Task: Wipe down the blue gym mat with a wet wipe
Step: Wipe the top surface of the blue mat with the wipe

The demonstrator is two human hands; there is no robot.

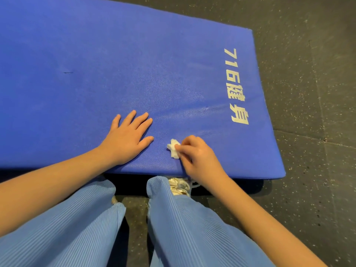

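grained blue mat (pixel 96 64), speckled rubber floor (pixel 317 93), ribbed trousers (pixel 57 228)

Blue mat (pixel 96 64) lay on dark speckled floor (pixel 317 93), white lettering (pixel 236 85) near its right end. Left hand (pixel 126 138) rested flat on mat, fingers spread. Right hand (pixel 198 156) pinched crumpled white wipe (pixel 174 148) against mat, near front edge. Blue trousers (pixel 77 228) & a pale shoe (pixel 180 186) below.

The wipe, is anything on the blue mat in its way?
Only the left hand, lying flat on the blue mat just left of the wipe that the right hand pinches. Elsewhere nothing visible sits on the mat.
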